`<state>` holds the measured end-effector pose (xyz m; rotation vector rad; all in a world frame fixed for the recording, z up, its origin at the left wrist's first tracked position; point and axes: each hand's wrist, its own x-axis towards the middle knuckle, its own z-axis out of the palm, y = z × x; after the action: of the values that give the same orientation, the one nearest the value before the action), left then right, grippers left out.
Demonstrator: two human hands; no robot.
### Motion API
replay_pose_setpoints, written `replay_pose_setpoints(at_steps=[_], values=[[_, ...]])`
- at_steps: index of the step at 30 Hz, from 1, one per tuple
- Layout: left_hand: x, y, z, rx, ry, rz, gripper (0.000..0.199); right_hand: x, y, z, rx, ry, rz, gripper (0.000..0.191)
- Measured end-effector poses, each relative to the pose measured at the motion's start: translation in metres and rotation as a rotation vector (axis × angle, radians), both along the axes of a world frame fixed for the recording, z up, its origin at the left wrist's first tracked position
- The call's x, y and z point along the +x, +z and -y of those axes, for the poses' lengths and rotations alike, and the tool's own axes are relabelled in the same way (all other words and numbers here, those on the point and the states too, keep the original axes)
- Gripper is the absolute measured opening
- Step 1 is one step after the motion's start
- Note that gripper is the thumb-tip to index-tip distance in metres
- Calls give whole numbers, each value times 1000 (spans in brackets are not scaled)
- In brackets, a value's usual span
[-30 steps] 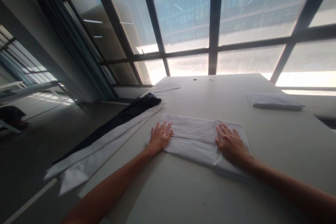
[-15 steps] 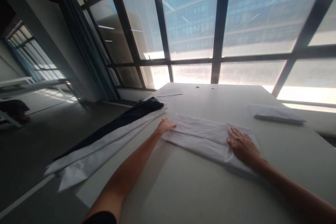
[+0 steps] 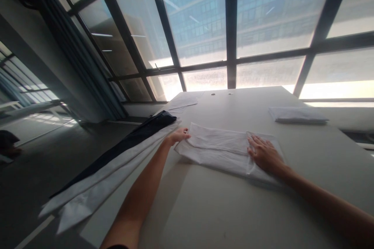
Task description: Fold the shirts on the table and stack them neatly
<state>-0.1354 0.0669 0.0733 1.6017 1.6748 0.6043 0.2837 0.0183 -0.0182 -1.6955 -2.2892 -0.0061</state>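
The long, folded white cloth (image 3: 217, 140) may wrinkle if the left hand (image 3: 179, 135), pinching its edge, tugs against the flat, spread right hand (image 3: 265, 155).

The desk (image 3: 210, 210) spans the lower centre. Mid-frame on it lies the cloth (image 3: 216, 142), left hand (image 3: 178, 136) at its left end, right hand (image 3: 264, 155) on its right. The pile (image 3: 299, 114) sits beyond, at right; garments (image 3: 117, 169) overhang the left edge; sheets (image 3: 184, 102) lie at the far left. Behind stands the window (image 3: 193, 19).
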Motion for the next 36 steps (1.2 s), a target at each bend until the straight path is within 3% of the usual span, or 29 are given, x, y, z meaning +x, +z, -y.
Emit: replay_pose_setpoints(at_steps=[5,9,13,17,20,26,32,36], values=[[31,40,-9,26,-216,114,75,-1,3,0,-21,-3,-16,58],[87,50,-17,106,-358,-82,67,-1,4,-1,-35,-8,-21,58],[155,25,-8,155,-458,-451,63,-2,5,0,-46,-5,-32,58],[199,-12,13,145,-434,-589,57,-3,8,1,-46,-9,-45,58],[206,-27,22,148,-388,-657,50,-4,9,2,-48,-9,-56,58],[204,-28,20,257,-365,-668,39,-4,9,2,-47,-2,-73,57],[218,-44,23,288,-377,-614,32,-2,8,1,-45,-3,-58,56],[218,-45,21,322,-416,-547,32,0,8,0,-37,3,-46,57]])
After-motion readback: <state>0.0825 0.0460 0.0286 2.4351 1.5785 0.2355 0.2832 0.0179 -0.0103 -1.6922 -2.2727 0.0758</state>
